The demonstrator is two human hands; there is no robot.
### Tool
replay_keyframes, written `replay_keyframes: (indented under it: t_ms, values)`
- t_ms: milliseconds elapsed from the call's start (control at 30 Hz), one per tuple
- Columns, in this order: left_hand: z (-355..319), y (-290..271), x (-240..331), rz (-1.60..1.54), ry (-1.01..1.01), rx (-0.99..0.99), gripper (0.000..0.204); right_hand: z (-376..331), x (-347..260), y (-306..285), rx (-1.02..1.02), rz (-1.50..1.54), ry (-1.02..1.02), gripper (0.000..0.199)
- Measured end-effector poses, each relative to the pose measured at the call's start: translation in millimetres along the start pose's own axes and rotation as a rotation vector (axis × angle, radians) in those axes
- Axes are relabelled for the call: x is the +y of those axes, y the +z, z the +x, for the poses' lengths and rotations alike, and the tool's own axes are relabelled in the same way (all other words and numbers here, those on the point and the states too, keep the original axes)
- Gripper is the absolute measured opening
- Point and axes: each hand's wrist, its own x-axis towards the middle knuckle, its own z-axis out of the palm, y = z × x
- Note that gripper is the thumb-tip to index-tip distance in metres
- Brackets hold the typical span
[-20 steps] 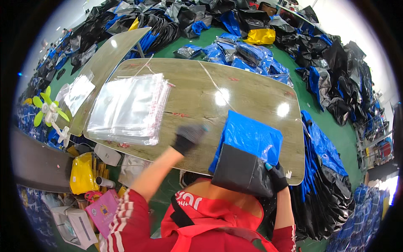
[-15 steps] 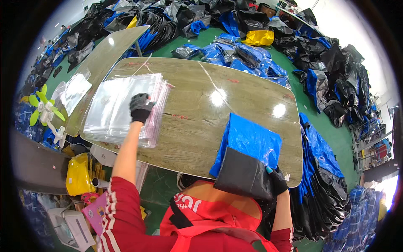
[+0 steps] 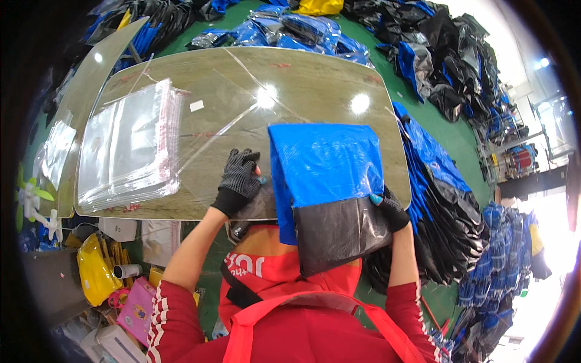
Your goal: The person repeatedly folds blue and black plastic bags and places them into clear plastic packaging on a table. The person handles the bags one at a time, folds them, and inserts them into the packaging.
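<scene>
My left hand (image 3: pixel 239 176), in a dark grey glove with bare fingertips, is over the table's near edge, its fingers closed in a pinch. Faint edges of a clear plastic bag (image 3: pixel 221 130) spread out from it over the tabletop; most of its outline is hard to see. My right hand (image 3: pixel 390 207), gloved too, grips the right side of a folded blue-and-black sheet item (image 3: pixel 330 163), thumb on top and other fingers hidden beneath. The item's blue half rests over the table, and its black half hangs past the near edge towards me.
A stack of clear plastic bags (image 3: pixel 124 142) lies on the left of the wood-look table (image 3: pixel 315 72). Blue and black sheets (image 3: pixel 445 193) hang at its right side. Wrapped blue packs (image 3: pixel 284 30) are heaped beyond it. A green fan (image 3: pixel 30 196) stands far left.
My left hand has left the bag stack and come right and nearer, bringing a clear bag. The folded item sits straighter, its black part hanging lower; my right hand still holds it. The view has shifted.
</scene>
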Motion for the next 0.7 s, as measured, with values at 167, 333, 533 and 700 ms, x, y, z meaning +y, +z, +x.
replay_keyframes:
  t_ms: [167, 333, 533, 700]
  values:
    - [2, -10, -12, -0.117, -0.012, 0.070, 0.023, -21, -10, -17, -0.086, -0.139, 0.108, 0.073]
    - [7, -16, -9, -0.199, -0.083, 0.089, 0.010, -26, -2, -17, -0.080, -0.222, 0.171, 0.074]
    - [12, -29, -15, -0.167, -0.032, -0.052, 0.011, -27, -4, -15, -0.136, -0.282, 0.090, 0.066]
    - [14, -37, -17, 0.054, 0.097, -0.161, 0.020, -38, -21, -12, -0.061, 0.028, 0.167, 0.060]
